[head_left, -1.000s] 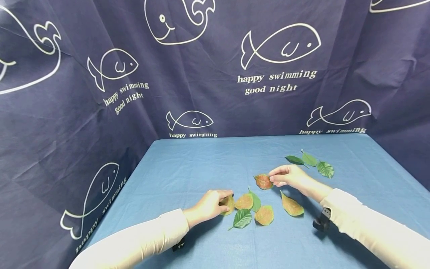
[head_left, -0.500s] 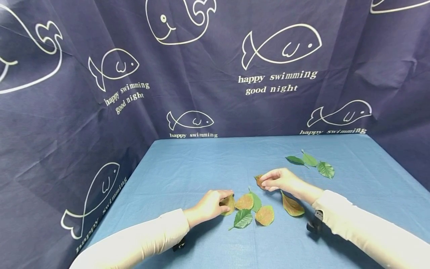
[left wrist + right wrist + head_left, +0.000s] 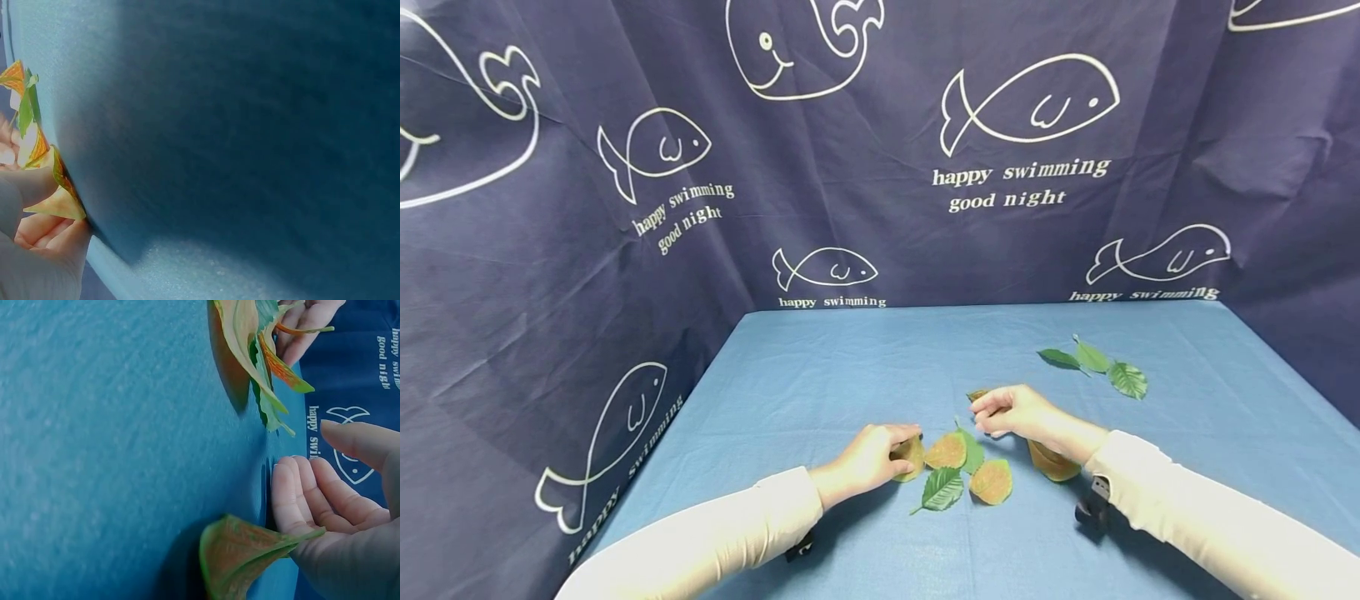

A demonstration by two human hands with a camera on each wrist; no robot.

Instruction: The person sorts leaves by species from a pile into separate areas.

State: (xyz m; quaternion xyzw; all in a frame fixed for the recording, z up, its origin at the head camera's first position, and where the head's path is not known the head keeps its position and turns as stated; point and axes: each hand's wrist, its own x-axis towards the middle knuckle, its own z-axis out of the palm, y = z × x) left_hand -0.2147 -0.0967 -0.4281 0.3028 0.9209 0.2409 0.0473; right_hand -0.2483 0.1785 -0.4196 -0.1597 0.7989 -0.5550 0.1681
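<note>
My left hand (image 3: 867, 458) holds a yellow-orange leaf (image 3: 910, 457) between thumb and fingers; the left wrist view shows this leaf (image 3: 59, 203) curling past the thumb. Beside it lie an orange-yellow leaf (image 3: 946, 450), a green leaf (image 3: 972, 452), a dark green serrated leaf (image 3: 942, 488) and another orange leaf (image 3: 992, 482). My right hand (image 3: 1018, 414) hovers low above the cloth, thumb apart from the fingers in the right wrist view. Behind its fingers a reddish leaf (image 3: 976, 395) shows only its tip. Under the right wrist lies an orange leaf (image 3: 1051, 463), partly covered.
Several green leaves (image 3: 1092, 357) lie together at the back right of the blue cloth (image 3: 850, 358). A dark blue curtain (image 3: 880, 183) with white fish drawings stands behind and at the sides. Each wrist wears a small black camera.
The right hand has slid left and slightly nearer, off the reddish leaf it was pinching; that leaf's tip stays about where it was. The left hand has not moved.
</note>
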